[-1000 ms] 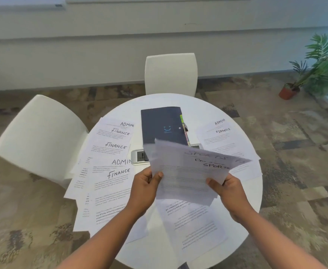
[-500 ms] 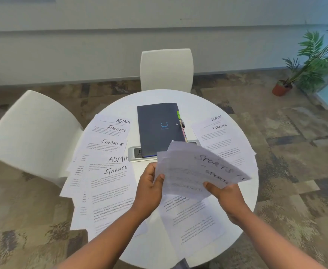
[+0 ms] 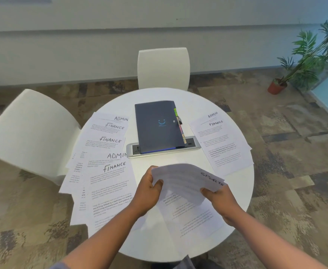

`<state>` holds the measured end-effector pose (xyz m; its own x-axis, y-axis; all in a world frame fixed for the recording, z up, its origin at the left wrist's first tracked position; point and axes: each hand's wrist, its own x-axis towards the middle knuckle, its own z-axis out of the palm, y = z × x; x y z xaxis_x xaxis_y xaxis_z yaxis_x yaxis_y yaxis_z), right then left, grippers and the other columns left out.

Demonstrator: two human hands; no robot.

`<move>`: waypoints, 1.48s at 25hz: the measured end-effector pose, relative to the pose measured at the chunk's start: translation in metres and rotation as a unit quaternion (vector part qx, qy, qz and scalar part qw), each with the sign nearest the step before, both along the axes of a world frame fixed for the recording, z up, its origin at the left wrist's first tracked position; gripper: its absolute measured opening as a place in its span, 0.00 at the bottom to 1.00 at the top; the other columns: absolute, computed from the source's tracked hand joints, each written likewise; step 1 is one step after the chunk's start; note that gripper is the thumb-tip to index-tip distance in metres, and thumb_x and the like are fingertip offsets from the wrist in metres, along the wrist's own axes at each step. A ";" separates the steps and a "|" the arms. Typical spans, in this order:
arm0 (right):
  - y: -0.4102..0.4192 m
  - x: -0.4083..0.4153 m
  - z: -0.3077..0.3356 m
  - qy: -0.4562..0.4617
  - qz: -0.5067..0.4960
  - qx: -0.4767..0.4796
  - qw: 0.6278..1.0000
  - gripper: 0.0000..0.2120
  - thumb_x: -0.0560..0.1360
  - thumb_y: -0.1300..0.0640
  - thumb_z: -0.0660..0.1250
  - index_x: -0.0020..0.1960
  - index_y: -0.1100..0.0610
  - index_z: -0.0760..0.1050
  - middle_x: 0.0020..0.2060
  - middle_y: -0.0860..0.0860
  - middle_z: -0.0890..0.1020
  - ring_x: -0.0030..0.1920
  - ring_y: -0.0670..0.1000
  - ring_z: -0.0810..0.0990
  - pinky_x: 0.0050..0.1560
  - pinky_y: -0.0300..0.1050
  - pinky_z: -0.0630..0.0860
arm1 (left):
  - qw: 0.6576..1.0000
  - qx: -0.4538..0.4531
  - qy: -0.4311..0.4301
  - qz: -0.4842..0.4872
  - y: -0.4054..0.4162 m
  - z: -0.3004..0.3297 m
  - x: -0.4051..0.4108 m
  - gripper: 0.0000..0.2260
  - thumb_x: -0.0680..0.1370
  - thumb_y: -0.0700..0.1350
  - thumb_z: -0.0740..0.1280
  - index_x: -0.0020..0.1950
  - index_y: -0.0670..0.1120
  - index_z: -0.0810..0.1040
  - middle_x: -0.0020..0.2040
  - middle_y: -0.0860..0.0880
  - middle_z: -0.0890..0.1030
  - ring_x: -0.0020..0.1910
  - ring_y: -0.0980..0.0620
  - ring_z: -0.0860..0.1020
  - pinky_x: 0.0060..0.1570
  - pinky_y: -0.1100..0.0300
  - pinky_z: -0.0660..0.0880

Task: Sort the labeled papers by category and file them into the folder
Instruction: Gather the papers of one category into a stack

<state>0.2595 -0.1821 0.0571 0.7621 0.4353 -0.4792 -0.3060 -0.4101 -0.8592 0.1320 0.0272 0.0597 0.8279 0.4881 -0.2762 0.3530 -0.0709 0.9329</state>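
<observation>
On the round white desk point(image 3: 235, 195), both hands have squared the fanned SPORTS sheets point(image 3: 186, 179) into one gripped stack, left hand point(image 3: 149, 191) and right hand point(image 3: 218, 199) clamped at its ends, seemingly ready for the closed folder point(image 3: 159, 127)

Two bare forearms in view, no rings, watch or bracelets. Left arm: grey sleeve edge point(image 3: 57, 265) at upper arm. Right arm: no sleeve visible.
</observation>
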 end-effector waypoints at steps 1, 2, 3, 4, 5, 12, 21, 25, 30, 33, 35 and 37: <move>-0.002 -0.004 -0.003 0.010 0.011 -0.005 1.000 0.15 0.80 0.65 0.68 0.57 0.45 0.78 0.53 0.48 0.84 0.57 0.49 0.81 0.50 0.42 0.78 | 1.000 -0.003 0.012 -0.010 -0.002 -0.004 -0.001 0.14 0.83 0.37 0.62 0.57 0.56 0.77 0.54 0.59 0.81 0.55 0.60 0.79 0.55 0.66 0.74; -0.004 -0.007 -0.005 0.015 0.013 -0.003 1.000 0.16 0.81 0.66 0.67 0.56 0.44 0.78 0.53 0.48 0.84 0.57 0.48 0.81 0.49 0.41 0.77 | 1.000 -0.001 0.021 -0.016 -0.004 -0.006 -0.002 0.16 0.83 0.36 0.61 0.57 0.59 0.77 0.55 0.59 0.82 0.56 0.61 0.79 0.54 0.67 0.73; -0.005 -0.007 -0.005 0.012 0.009 0.001 1.000 0.17 0.81 0.66 0.67 0.56 0.43 0.77 0.53 0.47 0.84 0.57 0.47 0.81 0.50 0.41 0.77 | 1.000 0.005 0.025 -0.017 -0.006 -0.004 -0.003 0.18 0.83 0.36 0.60 0.56 0.61 0.76 0.54 0.61 0.81 0.55 0.63 0.79 0.52 0.72 0.72; -0.005 -0.006 -0.004 0.000 0.002 0.005 1.000 0.17 0.81 0.66 0.66 0.56 0.43 0.77 0.54 0.47 0.84 0.57 0.47 0.80 0.52 0.43 0.77 | 1.000 0.012 0.024 -0.012 -0.008 0.000 -0.002 0.19 0.83 0.35 0.60 0.54 0.62 0.75 0.53 0.62 0.80 0.53 0.66 0.78 0.48 0.76 0.71; -0.006 -0.004 -0.002 -0.016 -0.005 0.007 1.000 0.17 0.80 0.66 0.67 0.56 0.43 0.76 0.54 0.48 0.83 0.57 0.48 0.80 0.53 0.45 0.77 | 1.000 0.025 0.017 -0.005 -0.009 0.002 0.000 0.19 0.83 0.34 0.59 0.52 0.60 0.75 0.50 0.62 0.79 0.50 0.67 0.77 0.45 0.78 0.71; -0.037 0.039 0.012 -0.014 -0.009 0.035 0.999 0.08 0.80 0.62 0.70 0.57 0.53 0.81 0.52 0.49 0.87 0.56 0.53 0.83 0.55 0.48 0.78 | 0.998 0.006 -0.041 0.037 -0.030 0.018 0.016 0.21 0.78 0.29 0.58 0.50 0.55 0.79 0.47 0.61 0.84 0.48 0.61 0.80 0.48 0.67 0.77; -0.137 0.113 0.027 0.049 0.025 0.132 0.990 0.09 0.79 0.65 0.69 0.57 0.59 0.82 0.51 0.54 0.89 0.53 0.58 0.87 0.50 0.53 0.84 | 0.972 -0.229 0.014 0.043 -0.133 0.004 0.063 0.14 0.83 0.35 0.64 0.68 0.43 0.76 0.61 0.44 0.84 0.59 0.41 0.84 0.50 0.51 0.81; -0.185 0.135 0.025 0.148 0.051 0.190 0.969 0.17 0.74 0.62 0.72 0.62 0.64 0.80 0.58 0.60 0.86 0.58 0.61 0.85 0.60 0.60 0.80 | 0.950 -0.266 -0.002 0.164 -0.177 0.011 0.081 0.13 0.84 0.36 0.62 0.67 0.45 0.77 0.61 0.43 0.84 0.58 0.40 0.84 0.53 0.45 0.82; -0.216 0.145 0.009 0.247 0.057 0.229 0.940 0.37 0.58 0.50 0.88 0.64 0.59 0.80 0.60 0.59 0.84 0.50 0.53 0.84 0.45 0.46 0.79 | 0.882 -0.346 -0.066 0.312 -0.196 0.027 0.091 0.16 0.84 0.33 0.59 0.68 0.44 0.76 0.61 0.43 0.84 0.62 0.38 0.81 0.54 0.43 0.81; -0.207 0.134 0.012 0.268 0.084 0.247 0.927 0.28 0.64 0.56 0.85 0.61 0.56 0.79 0.61 0.58 0.84 0.52 0.53 0.85 0.51 0.48 0.77 | 0.856 -0.373 -0.100 0.343 -0.208 0.034 0.095 0.17 0.84 0.33 0.58 0.68 0.46 0.76 0.62 0.45 0.84 0.62 0.40 0.81 0.58 0.41 0.80; -0.195 0.120 0.019 0.256 0.090 0.244 0.931 0.17 0.73 0.61 0.76 0.61 0.56 0.80 0.60 0.57 0.85 0.53 0.53 0.86 0.56 0.51 0.78 | 0.839 -0.385 -0.118 0.366 -0.216 0.034 0.099 0.17 0.83 0.32 0.59 0.67 0.47 0.76 0.62 0.45 0.84 0.63 0.41 0.81 0.62 0.38 0.77; -0.180 0.109 0.022 0.236 0.074 0.230 0.941 0.13 0.78 0.66 0.68 0.61 0.56 0.80 0.57 0.54 0.87 0.55 0.54 0.86 0.58 0.52 0.82 | 0.832 -0.394 -0.136 0.365 -0.221 0.034 0.096 0.17 0.83 0.32 0.59 0.66 0.48 0.76 0.62 0.45 0.84 0.62 0.41 0.81 0.62 0.36 0.77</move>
